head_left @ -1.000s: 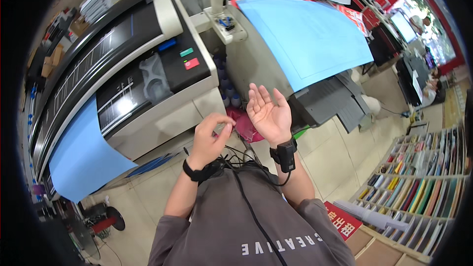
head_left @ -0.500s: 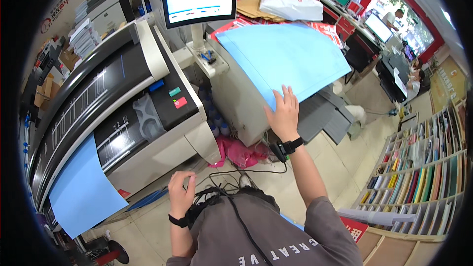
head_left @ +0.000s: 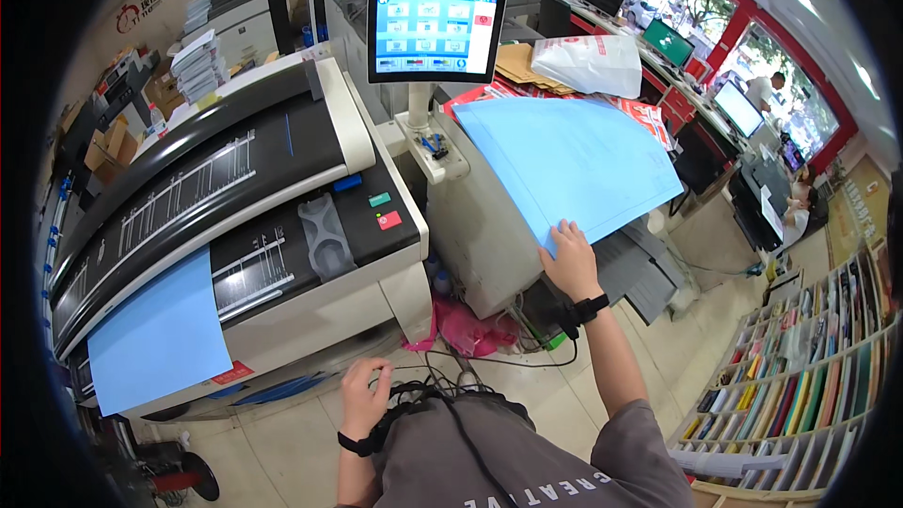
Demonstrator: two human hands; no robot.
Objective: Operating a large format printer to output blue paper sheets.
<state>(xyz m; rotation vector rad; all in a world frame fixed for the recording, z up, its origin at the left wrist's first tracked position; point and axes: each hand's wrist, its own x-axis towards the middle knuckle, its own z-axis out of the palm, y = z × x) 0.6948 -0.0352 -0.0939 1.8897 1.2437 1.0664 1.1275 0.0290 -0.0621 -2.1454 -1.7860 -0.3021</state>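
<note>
My right hand lies with outstretched fingers on the near corner of a large light-blue paper sheet, which is spread over a light-coloured machine cabinet. Faint lines show on that sheet. My left hand hangs in the air before my body, fingers loosely bent, thumb apart, nothing in it. To its left stands a wide-format scanner with a black top. A second blue sheet hangs out of its front. Behind the scanner a touch screen shows rows of icons.
Brown envelopes and a white plastic bag lie behind the sheet. Cables and a pink bag are on the floor. At right stands a rack of samples; people sit and stand by far desks.
The camera view has shifted, so the scene sits further right and lower. The screen has gone from a mostly white page to an icon menu. My right hand stays at the sheet's corner.
</note>
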